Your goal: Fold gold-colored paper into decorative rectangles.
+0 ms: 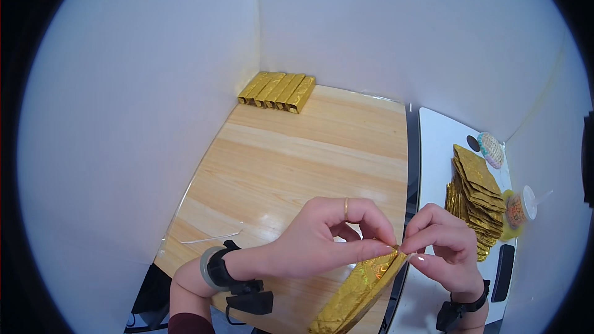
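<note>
My left hand and my right hand meet over the near right part of a wooden table. Both pinch the upper end of a long folded gold foil paper, which slants down toward the lower edge of the view. My left thumb and forefinger grip its tip from the left, my right fingers from the right. A ring sits on my left hand, and dark bands wrap both wrists.
Several folded gold foil boxes lie in a row at the far corner against the white walls. A stack of flat gold sheets rests on a white side table, beside a small round container, a yellow cup and a black device.
</note>
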